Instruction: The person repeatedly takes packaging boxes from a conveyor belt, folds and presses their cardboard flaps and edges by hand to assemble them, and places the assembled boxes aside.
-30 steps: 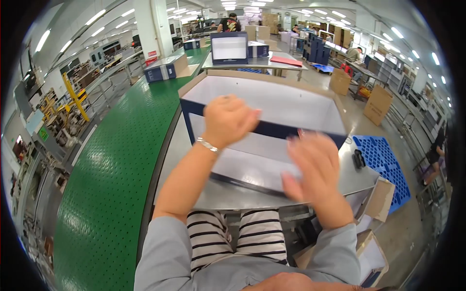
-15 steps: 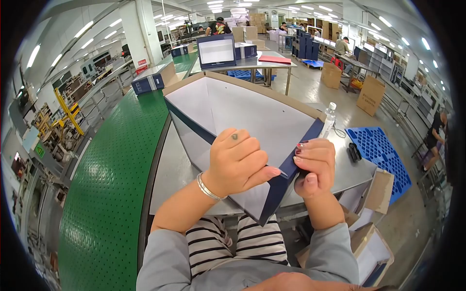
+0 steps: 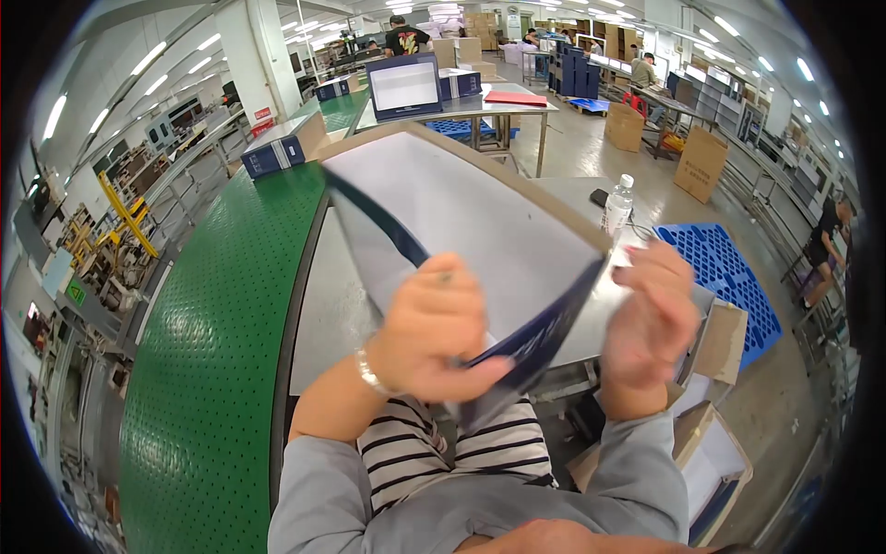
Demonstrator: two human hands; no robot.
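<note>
A large open box, white inside and dark blue outside with a brown cardboard edge, is tilted in front of me above the metal table. My left hand is closed on its near blue edge, fingers wrapped over the rim and thumb lying along it. Off the box's right side, my right hand is raised with loosely bent fingers and holds nothing I can see. Motion blurs both hands and the box's lower corner.
A green perforated conveyor runs along the left, bearing a blue box. A clear bottle stands on the metal table. Blue pallet and open cartons are at right. Other people work farther off.
My right hand has come off the box's right edge and moved right and up. My left hand keeps its hold and has dropped slightly as the box turned.
</note>
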